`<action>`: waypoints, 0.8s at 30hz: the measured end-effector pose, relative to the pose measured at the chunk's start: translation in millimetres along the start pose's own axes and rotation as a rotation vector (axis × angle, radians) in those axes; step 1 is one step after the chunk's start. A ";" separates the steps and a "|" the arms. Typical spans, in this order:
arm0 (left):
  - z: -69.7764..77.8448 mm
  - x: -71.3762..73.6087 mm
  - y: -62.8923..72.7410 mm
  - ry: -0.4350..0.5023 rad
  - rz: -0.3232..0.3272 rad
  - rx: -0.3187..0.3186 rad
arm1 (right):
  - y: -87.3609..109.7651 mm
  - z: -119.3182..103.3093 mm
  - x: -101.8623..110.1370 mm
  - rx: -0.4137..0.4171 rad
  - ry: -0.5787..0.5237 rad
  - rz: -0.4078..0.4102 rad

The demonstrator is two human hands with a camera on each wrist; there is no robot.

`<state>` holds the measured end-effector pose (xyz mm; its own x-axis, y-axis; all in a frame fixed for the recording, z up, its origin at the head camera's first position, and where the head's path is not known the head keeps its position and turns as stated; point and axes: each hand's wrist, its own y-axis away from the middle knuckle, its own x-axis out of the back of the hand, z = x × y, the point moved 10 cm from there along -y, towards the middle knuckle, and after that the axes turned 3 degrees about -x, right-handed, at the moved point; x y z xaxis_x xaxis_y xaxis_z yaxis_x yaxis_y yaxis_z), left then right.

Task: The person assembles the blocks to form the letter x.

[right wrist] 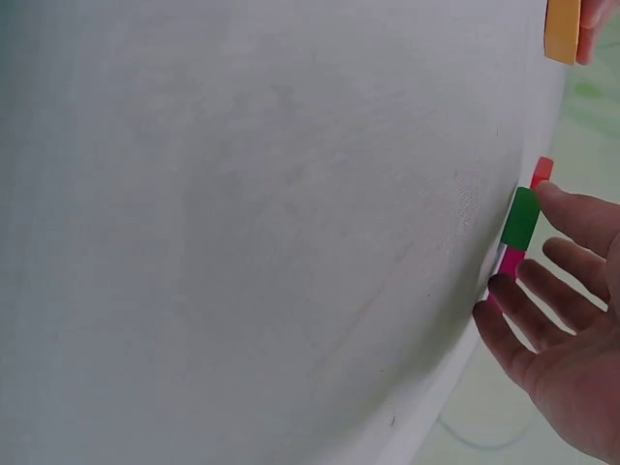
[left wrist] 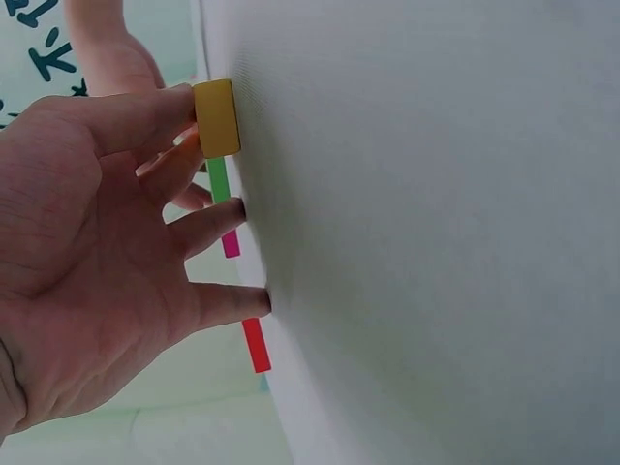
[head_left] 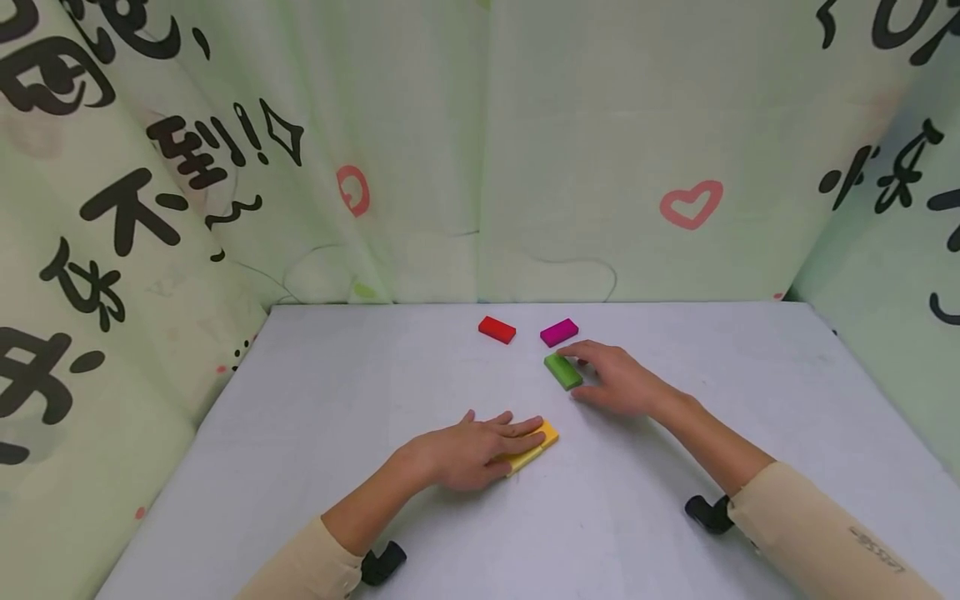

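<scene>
My left hand [head_left: 472, 454] rests on a yellow block [head_left: 551, 434], its fingers spread and fairly straight over the top. In the left wrist view the thumb meets the upper edge of that yellow block [left wrist: 217, 118], while two other fingertips reach the tabletop. Farther right, my right hand [head_left: 618, 382] holds a green block [head_left: 562, 372] between thumb and index finger, one at each end. In the right wrist view the thumb lies against the end of the green block [right wrist: 521, 218], and the remaining fingers fan out beside it.
Behind the green block lies a magenta block [head_left: 558, 332], with a red block [head_left: 497, 330] to its left. All sit on a white-covered table [head_left: 337, 375]. A pale green printed curtain [head_left: 570, 150] encloses the back and sides. Black wrist mounts [head_left: 382, 564] hang by both sleeves.
</scene>
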<state>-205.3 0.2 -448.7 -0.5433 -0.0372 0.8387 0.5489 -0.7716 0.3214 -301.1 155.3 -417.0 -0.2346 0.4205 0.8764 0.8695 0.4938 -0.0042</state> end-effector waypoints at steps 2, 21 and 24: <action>-0.2 -0.3 0.0 -0.001 0.003 -0.002 | -1.8 0.5 -1.4 -0.008 -0.001 -0.006; -1.5 -1.5 0.7 0.000 -0.001 -0.007 | -19.7 2.5 -8.3 -0.067 0.009 -0.040; -1.0 -0.6 1.1 0.000 0.004 -0.016 | -21.8 2.8 -8.2 -0.083 0.017 -0.051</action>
<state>-205.1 -1.3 -449.2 -0.5409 -0.0403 0.8401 0.5411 -0.7813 0.3110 -319.4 143.2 -425.4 -0.2732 0.3833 0.8823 0.8897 0.4495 0.0802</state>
